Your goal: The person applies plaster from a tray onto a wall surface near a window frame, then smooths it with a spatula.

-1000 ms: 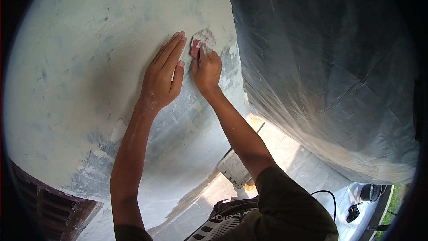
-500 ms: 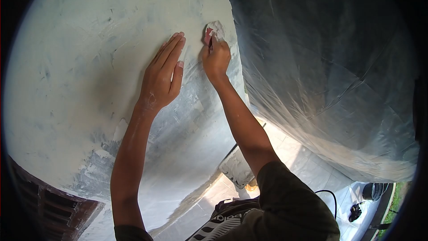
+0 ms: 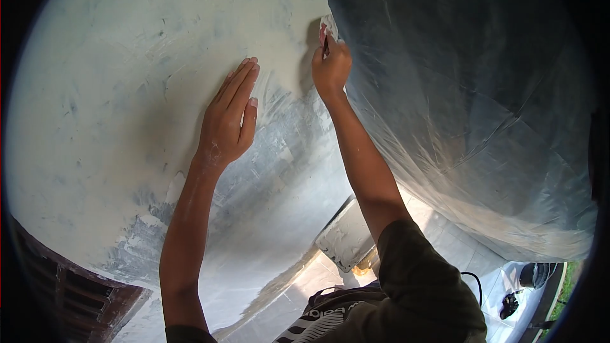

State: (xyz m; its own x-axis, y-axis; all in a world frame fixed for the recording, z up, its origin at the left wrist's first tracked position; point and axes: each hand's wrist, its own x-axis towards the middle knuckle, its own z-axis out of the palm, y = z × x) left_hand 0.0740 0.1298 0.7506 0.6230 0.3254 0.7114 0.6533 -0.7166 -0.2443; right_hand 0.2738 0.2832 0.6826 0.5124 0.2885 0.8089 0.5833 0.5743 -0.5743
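Note:
My left hand (image 3: 227, 117) lies flat against the pale plastered wall (image 3: 114, 76), its fingers stretched upward and the thumb apart. Near the wall's right edge, my right hand (image 3: 332, 68) grips a small scraper (image 3: 327, 27) with a reddish part and whitish paste on it. The scraper is held up by the wall edge, beside the plastic sheet. Below the hands the coating looks thinner, with grey-blue patches showing through.
A translucent plastic sheet (image 3: 470, 101) hangs along the right. Below are a paste-smeared tray (image 3: 346, 235), a tiled floor (image 3: 448, 235), a dark bucket (image 3: 535, 274) and a small black object (image 3: 508, 305). Dark wooden slats (image 3: 70, 292) stand at the lower left.
My right hand has moved right and slightly up with the scraper, to the wall's edge. My left hand is slightly lower in view, still flat on the wall.

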